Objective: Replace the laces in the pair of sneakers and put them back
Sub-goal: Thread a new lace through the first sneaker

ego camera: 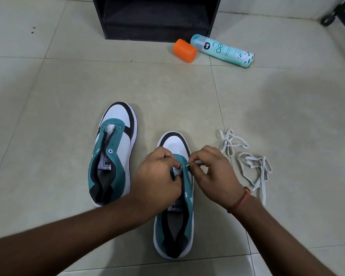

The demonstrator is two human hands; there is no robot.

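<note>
The right hand (213, 172) pinches the tip of a white lace (196, 161) between thumb and forefinger, right at the eyelet row of the nearer sneaker (175, 220); its other fingers are curled in. A reddish thread band (239, 200) circles that wrist. The left hand (157, 176) is curled around the tongue and left eyelet flap of the same shoe, thumb tucked into the throat, holding it open. The 2 hands nearly meet over the shoe's lacing area.

That sneaker — teal, white and black — stands on the tiled floor (48, 96) with its toe pointing away, heel near the bottom of the view, and its eyelets carry no lacing that can be seen. The second sneaker (116, 148) sits just to the left and a little farther off, also toe-away and unlaced, with white stuffing showing in the throat.

To the right of the hands lie loose white laces (253, 166) in a tangle of loops on the floor — whether the pinched lace runs into this heap cannot be told.

Farther back, a teal spray can (223, 51) lies on its side, touching or just beside an orange cap (184, 50) to its left. Behind them stands a black open shelf unit (157, 16), and a dark metal frame (343, 14) shows at the far right corner.
</note>
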